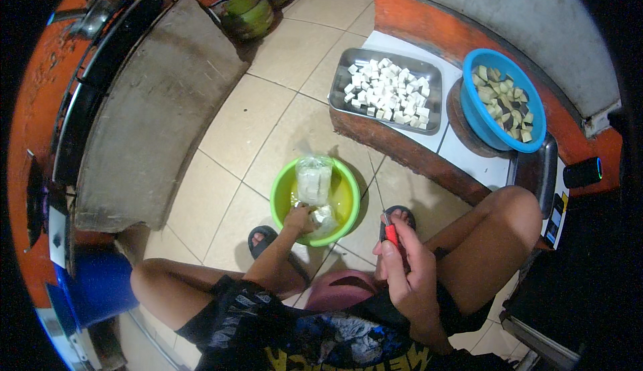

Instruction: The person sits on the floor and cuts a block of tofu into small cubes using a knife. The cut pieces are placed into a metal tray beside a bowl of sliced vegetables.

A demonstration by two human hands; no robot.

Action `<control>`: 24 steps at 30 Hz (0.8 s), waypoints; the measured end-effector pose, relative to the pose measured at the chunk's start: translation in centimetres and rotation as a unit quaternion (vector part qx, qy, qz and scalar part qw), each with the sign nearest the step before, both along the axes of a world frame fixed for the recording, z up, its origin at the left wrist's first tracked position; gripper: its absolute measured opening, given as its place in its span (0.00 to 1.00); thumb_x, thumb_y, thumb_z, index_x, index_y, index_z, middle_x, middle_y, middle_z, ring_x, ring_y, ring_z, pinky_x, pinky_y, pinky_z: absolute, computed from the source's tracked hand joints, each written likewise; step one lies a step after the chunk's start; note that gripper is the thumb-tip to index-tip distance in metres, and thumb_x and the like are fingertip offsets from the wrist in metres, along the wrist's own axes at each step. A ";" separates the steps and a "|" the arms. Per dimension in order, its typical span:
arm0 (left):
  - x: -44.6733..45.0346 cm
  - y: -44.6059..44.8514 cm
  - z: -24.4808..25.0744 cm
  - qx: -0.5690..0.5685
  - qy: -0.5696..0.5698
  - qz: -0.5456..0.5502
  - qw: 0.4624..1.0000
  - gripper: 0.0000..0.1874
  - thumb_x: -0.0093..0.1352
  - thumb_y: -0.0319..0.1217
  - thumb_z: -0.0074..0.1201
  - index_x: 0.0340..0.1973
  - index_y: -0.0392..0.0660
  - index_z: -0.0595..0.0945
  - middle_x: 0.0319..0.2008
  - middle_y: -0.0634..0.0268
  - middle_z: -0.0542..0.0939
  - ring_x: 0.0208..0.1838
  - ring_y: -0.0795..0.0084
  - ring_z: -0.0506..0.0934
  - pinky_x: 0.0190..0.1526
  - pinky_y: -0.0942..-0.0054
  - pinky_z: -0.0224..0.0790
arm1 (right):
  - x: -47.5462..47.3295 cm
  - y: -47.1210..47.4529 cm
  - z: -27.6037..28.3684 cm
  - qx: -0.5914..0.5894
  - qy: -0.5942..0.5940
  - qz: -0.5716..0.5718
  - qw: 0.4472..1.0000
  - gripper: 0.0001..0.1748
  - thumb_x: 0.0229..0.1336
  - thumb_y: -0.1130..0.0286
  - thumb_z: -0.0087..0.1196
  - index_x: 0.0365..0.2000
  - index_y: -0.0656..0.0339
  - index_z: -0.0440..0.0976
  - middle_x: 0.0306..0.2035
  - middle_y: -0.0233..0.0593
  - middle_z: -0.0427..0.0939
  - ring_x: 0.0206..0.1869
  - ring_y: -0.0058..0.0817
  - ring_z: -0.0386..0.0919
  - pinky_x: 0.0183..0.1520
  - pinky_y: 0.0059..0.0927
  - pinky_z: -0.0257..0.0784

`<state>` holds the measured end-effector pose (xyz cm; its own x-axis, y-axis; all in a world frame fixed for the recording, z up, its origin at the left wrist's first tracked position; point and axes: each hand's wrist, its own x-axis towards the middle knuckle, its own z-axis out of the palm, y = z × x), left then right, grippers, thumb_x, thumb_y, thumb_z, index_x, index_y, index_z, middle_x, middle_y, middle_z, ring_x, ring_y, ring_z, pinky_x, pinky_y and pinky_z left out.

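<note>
My left hand (300,218) reaches into a lime-green plastic basin (355,197) on the floor, with its fingers curled against clear plastic bags. One bag (315,182) holds white blocks and rises over the basin's far rim. A smaller, crumpled bag (325,218) lies beside my fingers, in yellowish liquid. How firmly the hand grips is hidden. My right hand (407,265) is closed around the red handle of a small knife (391,235), held to the right of the basin with its thin blade pointing away from me.
On the low tiled ledge, a steel tray (437,114) holds white cubes. Beside it, a blue basin (537,114) of cut eggplant rests on a round wooden board (457,114). Farther right are a black speaker (580,172) and a phone (554,225). Green gas cylinders (248,16) stand beyond the concrete counter (145,99).
</note>
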<state>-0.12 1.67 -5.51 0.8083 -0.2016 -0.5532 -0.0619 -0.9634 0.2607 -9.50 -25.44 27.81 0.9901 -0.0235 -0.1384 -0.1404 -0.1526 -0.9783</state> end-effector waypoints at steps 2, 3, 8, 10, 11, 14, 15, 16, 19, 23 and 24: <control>0.4 0.2 -0.6 -0.051 0.008 -0.011 0.999 0.40 0.51 0.45 0.67 0.61 0.59 0.74 0.58 0.54 0.73 0.58 0.47 0.73 0.62 0.59 0.66 | 0.0 0.0 -0.1 0.003 0.000 0.003 1.000 0.22 0.68 0.75 0.42 0.59 0.73 0.63 0.30 0.34 0.73 0.24 0.13 0.66 0.28 0.17 0.64; 0.6 0.6 -0.9 -0.060 0.028 -0.015 0.998 0.41 0.51 0.44 0.67 0.62 0.59 0.73 0.57 0.55 0.74 0.58 0.48 0.74 0.61 0.59 0.66 | 0.0 0.0 -0.2 0.004 0.002 0.004 1.000 0.22 0.68 0.75 0.42 0.59 0.73 0.63 0.30 0.34 0.73 0.24 0.13 0.66 0.28 0.17 0.64; 2.8 2.5 -2.0 -0.128 0.167 -0.042 0.977 0.42 0.48 0.36 0.68 0.61 0.52 0.73 0.50 0.48 0.79 0.52 0.49 0.78 0.54 0.63 0.71 | 0.1 0.0 -0.2 0.016 0.002 0.013 1.000 0.22 0.68 0.74 0.42 0.59 0.73 0.63 0.31 0.34 0.74 0.24 0.14 0.66 0.28 0.17 0.64; 2.6 2.5 -1.8 -0.146 0.138 -0.023 0.979 0.40 0.48 0.33 0.68 0.58 0.47 0.72 0.48 0.45 0.79 0.51 0.48 0.79 0.52 0.63 0.72 | 0.2 0.0 -0.1 0.016 0.001 0.017 1.000 0.22 0.67 0.74 0.42 0.59 0.73 0.63 0.31 0.34 0.74 0.24 0.14 0.66 0.28 0.17 0.64; 2.2 2.3 -1.5 -0.148 0.104 -0.007 0.983 0.38 0.48 0.32 0.67 0.56 0.44 0.72 0.47 0.44 0.79 0.51 0.47 0.79 0.52 0.62 0.72 | 0.2 0.0 0.0 0.013 0.001 0.017 1.000 0.22 0.67 0.74 0.43 0.59 0.73 0.64 0.31 0.34 0.74 0.24 0.14 0.66 0.28 0.17 0.64; 1.6 1.9 -0.4 -0.149 0.073 0.008 0.986 0.32 0.50 0.28 0.64 0.51 0.41 0.70 0.44 0.43 0.79 0.49 0.45 0.78 0.51 0.60 0.71 | 0.2 0.0 0.1 0.011 0.002 0.014 1.000 0.21 0.67 0.74 0.43 0.58 0.73 0.64 0.31 0.34 0.74 0.24 0.13 0.66 0.28 0.17 0.64; 1.6 1.9 0.1 -0.148 0.075 0.020 0.986 0.30 0.51 0.27 0.63 0.49 0.40 0.69 0.43 0.44 0.79 0.48 0.45 0.78 0.50 0.59 0.71 | 0.3 0.0 0.2 0.012 0.004 0.014 1.000 0.21 0.67 0.74 0.43 0.57 0.73 0.65 0.31 0.34 0.74 0.24 0.13 0.66 0.28 0.17 0.64; 1.5 2.1 0.6 -0.168 0.082 0.002 0.982 0.29 0.51 0.27 0.63 0.49 0.41 0.70 0.42 0.44 0.78 0.47 0.45 0.77 0.50 0.58 0.71 | 0.3 0.0 0.2 0.013 0.006 0.013 1.000 0.21 0.67 0.74 0.43 0.57 0.73 0.65 0.30 0.34 0.74 0.24 0.13 0.66 0.28 0.17 0.64; 1.2 2.8 1.9 -0.214 0.082 -0.029 0.973 0.26 0.52 0.26 0.62 0.47 0.44 0.72 0.42 0.47 0.76 0.48 0.45 0.75 0.51 0.58 0.70 | 0.4 0.2 0.4 0.006 0.005 0.014 1.000 0.21 0.66 0.74 0.44 0.56 0.73 0.65 0.30 0.35 0.75 0.24 0.14 0.67 0.29 0.18 0.65; 0.9 2.7 2.3 -0.231 0.044 -0.083 0.969 0.23 0.53 0.27 0.63 0.44 0.47 0.74 0.46 0.49 0.73 0.51 0.46 0.73 0.51 0.58 0.69 | 0.3 0.2 0.8 -0.007 0.026 0.015 1.000 0.21 0.65 0.71 0.47 0.55 0.73 0.67 0.40 0.51 0.77 0.38 0.33 0.75 0.43 0.29 0.70; 0.9 2.6 2.2 -0.226 0.042 -0.093 0.969 0.22 0.53 0.28 0.63 0.44 0.48 0.75 0.47 0.50 0.73 0.52 0.46 0.73 0.52 0.58 0.69 | 0.3 0.2 0.9 -0.003 0.040 0.014 0.999 0.21 0.65 0.69 0.49 0.54 0.74 0.67 0.44 0.59 0.78 0.45 0.43 0.79 0.50 0.35 0.72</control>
